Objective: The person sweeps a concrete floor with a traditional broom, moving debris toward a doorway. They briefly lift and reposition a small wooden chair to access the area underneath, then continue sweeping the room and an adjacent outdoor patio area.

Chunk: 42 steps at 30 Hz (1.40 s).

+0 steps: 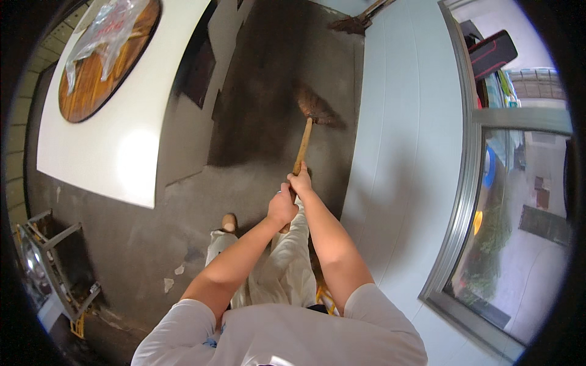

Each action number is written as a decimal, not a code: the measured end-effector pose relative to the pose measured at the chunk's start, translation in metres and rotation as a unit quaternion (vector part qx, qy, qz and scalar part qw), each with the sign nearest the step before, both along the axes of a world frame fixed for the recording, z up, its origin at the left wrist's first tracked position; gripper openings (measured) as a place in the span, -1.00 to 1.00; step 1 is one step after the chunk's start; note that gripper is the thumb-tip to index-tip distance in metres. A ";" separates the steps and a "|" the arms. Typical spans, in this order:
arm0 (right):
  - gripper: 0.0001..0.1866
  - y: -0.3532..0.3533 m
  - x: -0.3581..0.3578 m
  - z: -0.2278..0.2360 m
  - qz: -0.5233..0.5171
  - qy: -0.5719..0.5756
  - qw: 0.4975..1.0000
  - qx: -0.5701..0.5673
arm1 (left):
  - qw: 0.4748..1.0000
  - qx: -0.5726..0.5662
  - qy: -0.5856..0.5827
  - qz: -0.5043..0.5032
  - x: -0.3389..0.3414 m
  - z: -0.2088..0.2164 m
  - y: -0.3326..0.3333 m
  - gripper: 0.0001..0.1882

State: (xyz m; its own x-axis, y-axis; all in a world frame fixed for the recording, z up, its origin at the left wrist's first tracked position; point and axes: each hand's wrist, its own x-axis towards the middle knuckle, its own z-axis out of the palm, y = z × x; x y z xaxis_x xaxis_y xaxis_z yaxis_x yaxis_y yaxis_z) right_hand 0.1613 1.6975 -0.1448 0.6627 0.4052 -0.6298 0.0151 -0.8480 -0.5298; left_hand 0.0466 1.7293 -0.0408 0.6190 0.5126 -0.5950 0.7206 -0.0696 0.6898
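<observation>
Both my hands are wrapped round the wooden handle of a broom [304, 139]. My left hand [282, 206] grips it near its end, close to my body. Farther along the handle, my right hand [300, 180] is closed on it. The broom's reddish-brown bristle head [315, 105] rests against the grey floor [183, 226], fanned out and a little blurred. It lies between a white cabinet and a pale wall. My fingers hide part of the handle.
To the left stands a white-topped cabinet [131, 146] bearing an oval wooden board [113, 76] and a clear plastic bag [113, 33]. A second broom head [351, 24] lies at the far wall. Metal frames [61, 235] stand lower left; a framed window [455, 213] is right.
</observation>
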 end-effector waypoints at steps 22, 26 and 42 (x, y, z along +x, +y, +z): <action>-0.37 0.018 0.225 -0.063 0.045 0.075 0.996 -0.010 | 0.925 -0.208 -0.057 0.313 0.234 -0.064 -0.014 -0.19; -0.38 -0.004 0.146 -0.029 0.119 0.052 0.992 -0.002 | 0.922 -0.183 -0.004 0.342 0.168 -0.027 -0.044 -0.21; -0.44 0.104 0.113 -0.085 0.241 -0.013 0.970 0.035 | 0.798 -0.240 -0.190 0.519 0.134 -0.120 0.020 -0.25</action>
